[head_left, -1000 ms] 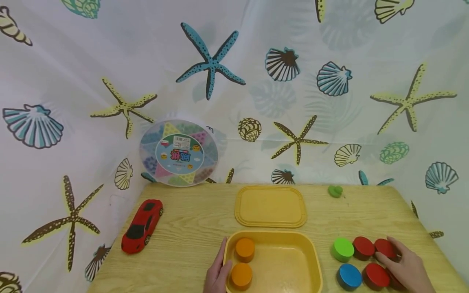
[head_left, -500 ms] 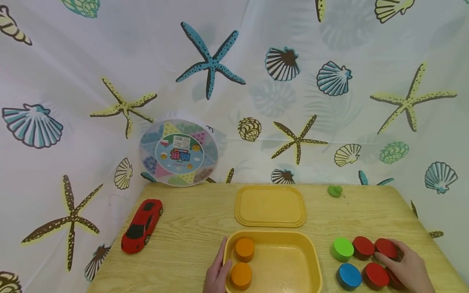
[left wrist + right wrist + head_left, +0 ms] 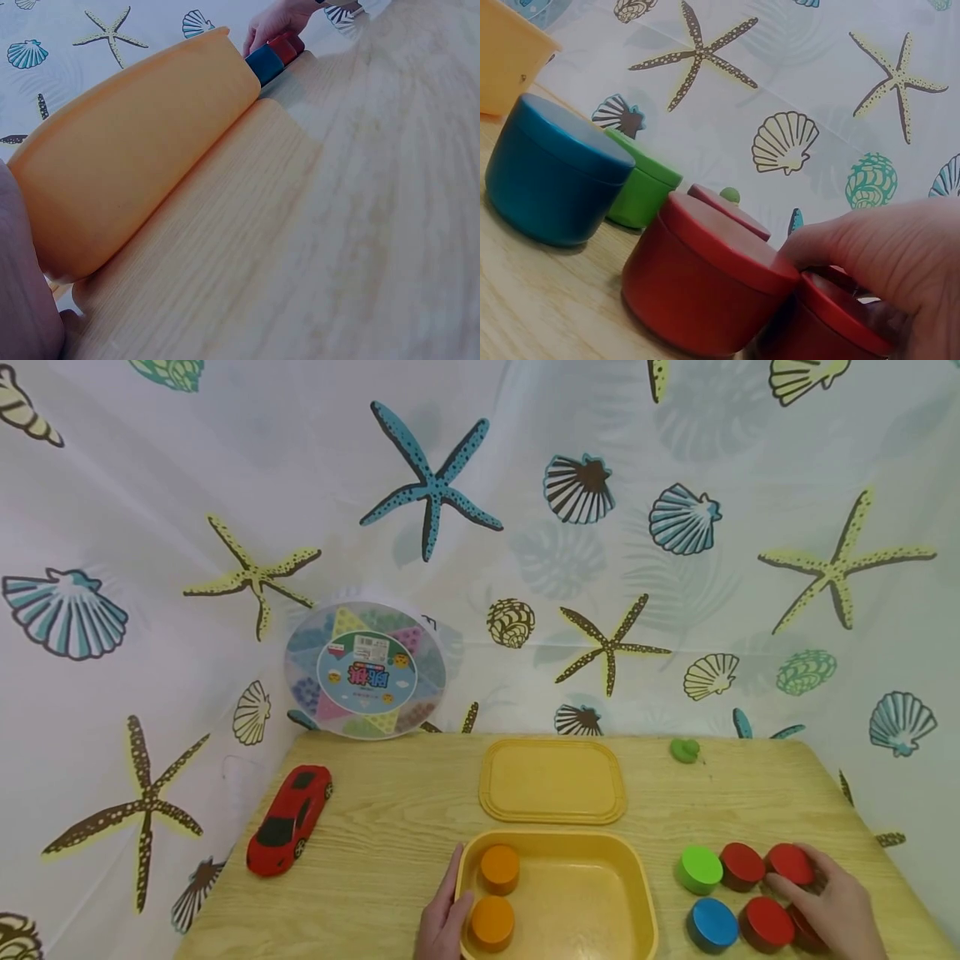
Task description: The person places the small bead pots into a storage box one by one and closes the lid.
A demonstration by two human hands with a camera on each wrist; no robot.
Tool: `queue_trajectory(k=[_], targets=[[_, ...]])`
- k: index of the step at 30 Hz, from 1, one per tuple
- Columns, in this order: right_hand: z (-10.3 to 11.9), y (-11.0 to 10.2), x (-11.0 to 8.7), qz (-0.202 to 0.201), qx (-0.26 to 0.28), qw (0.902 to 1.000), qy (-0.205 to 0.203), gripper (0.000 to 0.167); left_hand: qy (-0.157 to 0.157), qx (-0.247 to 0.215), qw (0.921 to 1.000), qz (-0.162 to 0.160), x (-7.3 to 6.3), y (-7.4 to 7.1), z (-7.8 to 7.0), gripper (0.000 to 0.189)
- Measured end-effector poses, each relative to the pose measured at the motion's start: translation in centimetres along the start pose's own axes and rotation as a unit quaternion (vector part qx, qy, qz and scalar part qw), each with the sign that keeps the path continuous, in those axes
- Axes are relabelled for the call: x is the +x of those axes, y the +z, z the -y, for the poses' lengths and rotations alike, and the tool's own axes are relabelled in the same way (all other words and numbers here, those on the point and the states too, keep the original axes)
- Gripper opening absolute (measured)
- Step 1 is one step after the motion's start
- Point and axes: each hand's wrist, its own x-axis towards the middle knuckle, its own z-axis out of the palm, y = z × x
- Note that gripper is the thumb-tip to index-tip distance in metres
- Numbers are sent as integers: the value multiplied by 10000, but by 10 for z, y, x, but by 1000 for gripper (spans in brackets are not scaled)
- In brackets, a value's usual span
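In the head view my left hand [image 3: 442, 917] grips the left wall of a yellow plastic box [image 3: 573, 902], thumb by the rim and fingers outside. Two orange round tins [image 3: 492, 923] sit along the box's left side. To the right, my right hand [image 3: 836, 902] holds the far right red tin [image 3: 789, 863] between thumb and fingers. Another red tin [image 3: 805, 932] is partly hidden beneath that hand. Beside them stand two more red tins [image 3: 767, 924], a green tin [image 3: 699, 870] and a blue tin [image 3: 712, 926]. Lid seams show on the blue tin [image 3: 555, 172] in the right wrist view.
Behind the box lies a flat yellow lid [image 3: 552, 781]. A small green duck-like figure [image 3: 685, 750] stands at the back right, a red toy car [image 3: 290, 820] at the left. A round game board [image 3: 365, 670] leans on the patterned cloth [image 3: 480, 552].
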Motion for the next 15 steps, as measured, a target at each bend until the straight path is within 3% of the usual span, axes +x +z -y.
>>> queue_trajectory(k=[5, 9, 15], targets=[[3, -6, -4, -72, 246, 9994, 231, 97, -53, 50, 9999, -74, 0, 0, 0, 59], [6, -9, -6, -281, 261, 9991, 192, 93, -73, 30, 9999, -104, 0, 1, 0, 59], [13, -11, -7, -490, 312, 9977, 335, 98, 56, -33, 9999, -78, 0, 0, -1, 59]])
